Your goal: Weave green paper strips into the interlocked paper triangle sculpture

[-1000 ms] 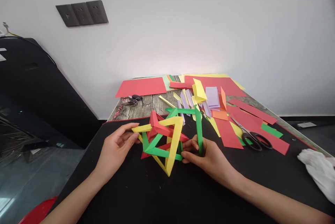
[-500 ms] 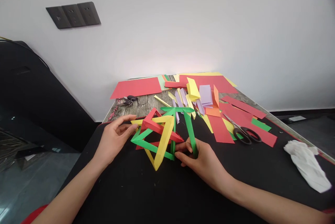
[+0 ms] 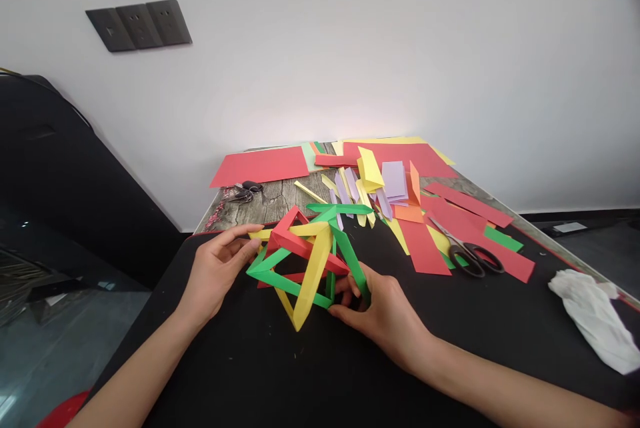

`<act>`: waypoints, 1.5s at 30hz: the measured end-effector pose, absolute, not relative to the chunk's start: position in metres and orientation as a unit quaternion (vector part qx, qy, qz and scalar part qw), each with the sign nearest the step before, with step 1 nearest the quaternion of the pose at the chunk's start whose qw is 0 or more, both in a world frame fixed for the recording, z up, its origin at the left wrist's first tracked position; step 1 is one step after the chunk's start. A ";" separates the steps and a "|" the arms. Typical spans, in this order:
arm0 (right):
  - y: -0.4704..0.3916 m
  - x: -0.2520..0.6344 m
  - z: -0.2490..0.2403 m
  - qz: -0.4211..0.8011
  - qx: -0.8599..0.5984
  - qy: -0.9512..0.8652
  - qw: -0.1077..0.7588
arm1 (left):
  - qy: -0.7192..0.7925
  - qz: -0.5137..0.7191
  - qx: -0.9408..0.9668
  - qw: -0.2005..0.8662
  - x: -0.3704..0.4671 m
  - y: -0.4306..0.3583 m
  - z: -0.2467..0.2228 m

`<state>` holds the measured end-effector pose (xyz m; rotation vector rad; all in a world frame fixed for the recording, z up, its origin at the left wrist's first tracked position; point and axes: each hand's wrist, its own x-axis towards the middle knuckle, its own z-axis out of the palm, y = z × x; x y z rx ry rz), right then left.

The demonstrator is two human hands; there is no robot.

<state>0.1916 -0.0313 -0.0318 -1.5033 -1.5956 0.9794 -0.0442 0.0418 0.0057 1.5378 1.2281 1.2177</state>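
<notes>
An interlocked paper model of red, yellow and green folded strips stands over the black mat. My left hand point(image 3: 213, 271) pinches the left corner of its yellow frame point(image 3: 313, 275) between thumb and fingers. My right hand point(image 3: 387, 315) is closed around the model's lower right side, at a slanting green strip point(image 3: 350, 258). Thumb and fingertips there meet near the green frame's lower corner, and some fingers are hidden behind the strips. A red frame point(image 3: 305, 245) passes through the yellow and green ones. Another green strip point(image 3: 357, 209) lies across the top.
Folded yellow and lilac strips point(image 3: 350, 185) lie behind the model. Black-handled scissors point(image 3: 473, 258) rest on red paper point(image 3: 425, 248) at right, and smaller scissors point(image 3: 245, 191) lie at back left. A crumpled white cloth or tissue point(image 3: 593, 321) sits near the right edge. A wall stands behind.
The slanting green strip has swung left and inward against the model, with my right hand following it. My left hand keeps its pinch on the yellow corner. The view has shifted slightly.
</notes>
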 end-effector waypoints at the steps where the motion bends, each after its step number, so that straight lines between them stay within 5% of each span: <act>1: -0.030 0.192 -0.032 0.375 -0.584 -0.623 0.360 | 0.487 0.483 0.606 0.403 -0.045 0.041 0.006; 10: -0.015 0.200 -0.035 0.352 -0.565 -0.639 0.385 | 0.489 0.491 0.627 0.356 -0.049 0.036 0.006; 17: -0.014 0.201 -0.038 0.348 -0.575 -0.641 0.372 | 0.345 0.514 0.785 -0.006 -0.053 0.025 0.003; 24: -0.015 0.200 -0.038 0.356 -0.567 -0.640 0.376 | 0.194 0.435 0.873 -0.104 -0.048 0.020 0.011; 45: -0.014 0.201 -0.043 0.467 -0.509 -0.569 0.446 | 0.222 0.479 0.845 -0.089 -0.053 0.025 0.008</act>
